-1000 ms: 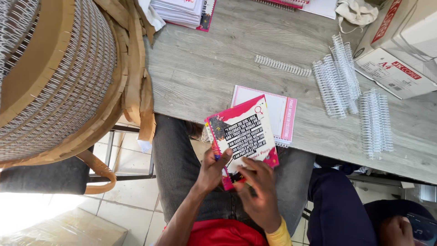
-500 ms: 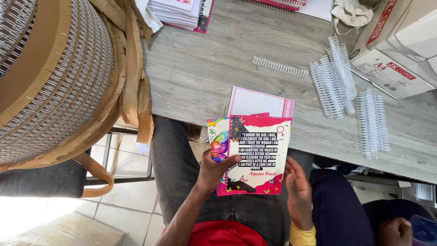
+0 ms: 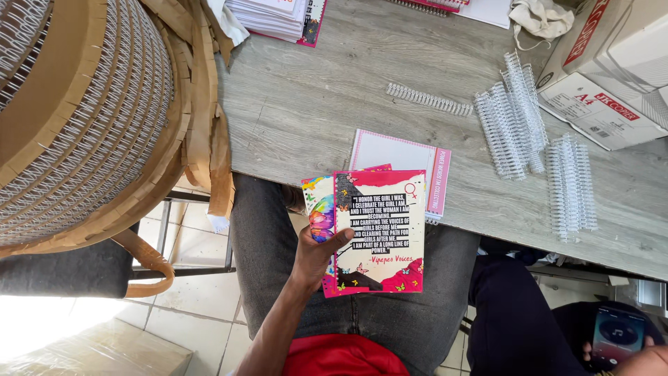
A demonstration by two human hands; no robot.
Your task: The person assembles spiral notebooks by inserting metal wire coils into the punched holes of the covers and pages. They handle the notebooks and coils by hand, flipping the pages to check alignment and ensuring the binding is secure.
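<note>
The right hand is out of view, so its grip cannot be told. The left hand (image 3: 314,254) is closed on a stack of glossy printed covers (image 3: 379,230), thumb across the front and fingers hidden behind, held over the lap just below the grey wood-grain table (image 3: 313,104). White wire binding coils (image 3: 511,122) lie well apart on the tabletop.

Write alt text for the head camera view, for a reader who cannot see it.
A person's left hand holds a stack of colourful printed cards over their lap, beside a grey wooden table. On the table lie white wire binding coils, a pink-edged notebook and cardboard boxes. The right hand is out of view.
</note>
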